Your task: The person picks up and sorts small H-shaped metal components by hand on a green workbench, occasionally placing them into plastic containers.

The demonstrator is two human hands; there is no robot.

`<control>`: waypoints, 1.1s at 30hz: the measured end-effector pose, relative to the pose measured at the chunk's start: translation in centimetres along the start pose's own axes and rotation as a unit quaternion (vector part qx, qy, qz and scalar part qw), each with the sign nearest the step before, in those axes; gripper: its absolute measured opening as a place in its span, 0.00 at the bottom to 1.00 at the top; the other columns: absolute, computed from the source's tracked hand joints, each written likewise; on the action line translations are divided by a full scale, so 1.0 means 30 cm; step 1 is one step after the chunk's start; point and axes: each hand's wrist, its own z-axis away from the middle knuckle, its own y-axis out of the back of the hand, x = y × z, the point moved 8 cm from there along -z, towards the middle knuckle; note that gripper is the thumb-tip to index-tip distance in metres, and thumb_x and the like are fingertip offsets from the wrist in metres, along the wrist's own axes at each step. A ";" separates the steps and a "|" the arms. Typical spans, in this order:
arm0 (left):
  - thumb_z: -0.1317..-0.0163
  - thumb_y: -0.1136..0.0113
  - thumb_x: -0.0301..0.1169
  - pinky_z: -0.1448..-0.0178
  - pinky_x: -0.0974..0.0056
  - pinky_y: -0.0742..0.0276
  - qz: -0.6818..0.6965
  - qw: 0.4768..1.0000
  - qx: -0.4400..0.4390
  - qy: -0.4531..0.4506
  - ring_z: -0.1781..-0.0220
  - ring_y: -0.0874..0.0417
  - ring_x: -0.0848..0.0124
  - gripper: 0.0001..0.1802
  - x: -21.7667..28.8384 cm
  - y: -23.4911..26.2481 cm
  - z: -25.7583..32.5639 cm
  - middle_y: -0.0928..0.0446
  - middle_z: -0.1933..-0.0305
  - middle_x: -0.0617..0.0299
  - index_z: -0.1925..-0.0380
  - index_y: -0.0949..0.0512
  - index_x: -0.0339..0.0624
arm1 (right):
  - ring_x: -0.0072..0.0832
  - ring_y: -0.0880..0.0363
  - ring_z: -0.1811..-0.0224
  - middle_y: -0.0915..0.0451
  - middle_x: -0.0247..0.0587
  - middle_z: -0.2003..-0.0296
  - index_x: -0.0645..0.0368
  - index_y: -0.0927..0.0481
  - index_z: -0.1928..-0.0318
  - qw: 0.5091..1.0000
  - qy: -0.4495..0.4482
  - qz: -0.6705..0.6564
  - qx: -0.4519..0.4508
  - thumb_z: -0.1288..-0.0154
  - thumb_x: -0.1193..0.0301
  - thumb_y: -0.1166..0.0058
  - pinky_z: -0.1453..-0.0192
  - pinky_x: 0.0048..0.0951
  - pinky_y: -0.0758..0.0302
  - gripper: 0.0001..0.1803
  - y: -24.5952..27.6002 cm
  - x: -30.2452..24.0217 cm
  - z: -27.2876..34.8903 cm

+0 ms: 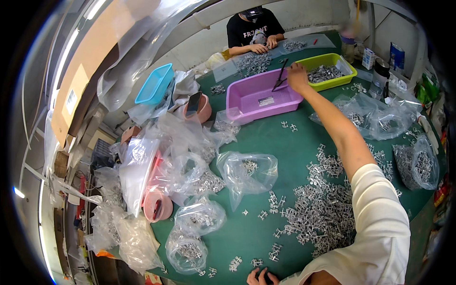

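Observation:
My right hand (297, 77) reaches far forward to the right end of a purple plastic basket (247, 110), fingers bent. At its fingertips is a dark, slender, two-legged tool (280, 77), like pliers, slanting over the basket; the fingers seem closed on one leg. A small pale label lies on the basket's floor. My left hand (261, 277) is partly in view at the lower edge, its fingers bent and a little apart on the green table, with nothing seen in them. Close by are small silvery metal pieces (257, 262). A large heap of such pieces (320, 209) spreads under my right arm.
A yellow-green basket (349, 78) of metal parts stands beyond my right hand. Across the table a person (256, 28) handles parts. Clear plastic bags (197, 216) and a pink cup (157, 207) crowd the left. At right are a filled bag (418, 164) and a dark-lidded jar (380, 76).

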 end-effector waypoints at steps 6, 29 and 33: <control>0.53 0.47 0.24 0.51 0.51 0.36 0.036 0.997 -0.059 0.025 0.53 0.32 0.49 0.12 0.005 -0.024 0.008 0.31 0.56 0.46 0.65 0.25 0.37 | 0.43 0.28 0.55 0.23 0.45 0.63 0.53 0.19 0.66 0.965 0.083 -0.207 -0.136 0.50 0.63 0.44 0.49 0.47 0.36 0.12 0.210 -0.127 0.197; 0.56 0.47 0.20 0.52 0.53 0.34 0.087 0.995 -0.046 0.034 0.53 0.32 0.51 0.13 0.002 -0.003 -0.003 0.31 0.56 0.51 0.67 0.24 0.40 | 0.43 0.30 0.54 0.25 0.45 0.61 0.60 0.24 0.60 0.936 0.176 -0.263 -0.155 0.46 0.75 0.49 0.49 0.41 0.34 0.12 0.478 -0.115 0.632; 0.57 0.46 0.22 0.53 0.54 0.32 0.075 0.996 -0.032 0.024 0.57 0.29 0.51 0.12 0.001 -0.001 -0.004 0.28 0.58 0.52 0.68 0.24 0.41 | 0.42 0.30 0.50 0.26 0.46 0.55 0.62 0.26 0.56 0.974 0.107 -0.194 -0.039 0.46 0.76 0.51 0.49 0.42 0.33 0.15 0.306 -0.022 0.339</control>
